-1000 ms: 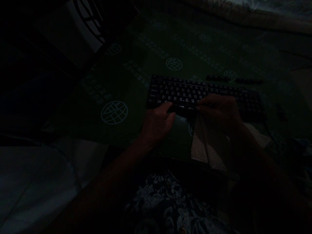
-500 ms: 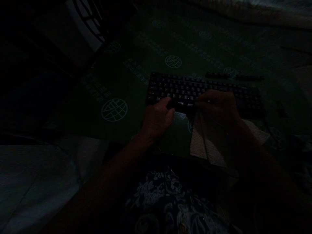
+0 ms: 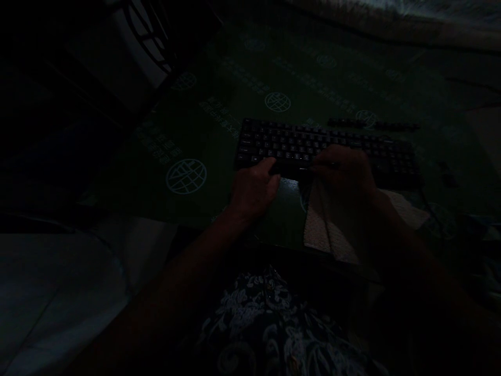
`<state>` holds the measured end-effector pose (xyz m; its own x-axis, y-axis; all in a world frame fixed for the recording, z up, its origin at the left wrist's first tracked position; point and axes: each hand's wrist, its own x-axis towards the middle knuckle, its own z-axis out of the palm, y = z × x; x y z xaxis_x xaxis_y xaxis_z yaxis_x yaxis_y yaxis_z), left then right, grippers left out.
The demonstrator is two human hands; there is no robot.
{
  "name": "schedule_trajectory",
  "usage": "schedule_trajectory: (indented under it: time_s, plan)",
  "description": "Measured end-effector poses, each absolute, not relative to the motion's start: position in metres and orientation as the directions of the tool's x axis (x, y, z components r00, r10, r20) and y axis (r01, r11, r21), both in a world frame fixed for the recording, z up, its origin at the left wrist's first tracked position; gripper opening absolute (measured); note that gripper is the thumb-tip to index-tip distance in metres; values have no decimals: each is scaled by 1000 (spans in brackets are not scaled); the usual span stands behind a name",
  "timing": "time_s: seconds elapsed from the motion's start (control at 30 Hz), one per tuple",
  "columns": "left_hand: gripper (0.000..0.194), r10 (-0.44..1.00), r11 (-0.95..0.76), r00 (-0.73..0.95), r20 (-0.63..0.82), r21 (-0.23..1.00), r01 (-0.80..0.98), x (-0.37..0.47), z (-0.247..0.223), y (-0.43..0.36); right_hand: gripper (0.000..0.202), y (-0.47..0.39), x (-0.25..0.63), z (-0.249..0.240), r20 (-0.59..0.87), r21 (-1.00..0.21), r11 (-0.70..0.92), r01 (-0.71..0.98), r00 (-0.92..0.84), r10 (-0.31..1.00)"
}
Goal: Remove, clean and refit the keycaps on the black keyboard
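In dim light a black keyboard (image 3: 289, 142) lies on a green table covering. My left hand (image 3: 254, 188) is at its lower left edge, fingers curled against the front rim near the bottom keys. My right hand (image 3: 344, 169) is over the lower middle of the keyboard, fingers pinched together at the spacebar row; whatever they hold is too dark to make out. Beneath my right hand and forearm a light cloth (image 3: 319, 224) lies at the table's front edge, partly hidden.
Behind the keyboard lies a thin dark strip of small pieces (image 3: 376, 125). Small dark pieces (image 3: 448, 175) sit to its right. The green covering (image 3: 235, 68) has printed globes. A dark chair-like frame (image 3: 148, 36) stands at upper left.
The camera view has shifted slightly. Near the spacebar row, the bright glints have shrunk, and my right hand has moved a little to the left.
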<state>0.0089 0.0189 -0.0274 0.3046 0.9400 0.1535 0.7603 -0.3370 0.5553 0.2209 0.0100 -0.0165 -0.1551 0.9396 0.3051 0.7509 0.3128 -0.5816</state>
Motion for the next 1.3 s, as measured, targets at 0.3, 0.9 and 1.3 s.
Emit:
schedule_trajectory:
  time_s: [0.3, 0.9, 1.3]
  plan:
    - [35, 930, -365, 345, 125, 425, 828, 10, -22, 19, 13, 11, 225, -24, 359, -415, 423, 806, -283, 890]
    - [30, 925, -379, 365, 100, 242, 893, 12, -22, 26, 16, 12, 225, -23, 368, -234, 432, 871, -332, 869]
    - [30, 913, -408, 395, 104, 241, 881, 12, -22, 26, 27, 6, 218, -26, 423, 20, 430, 903, -397, 814]
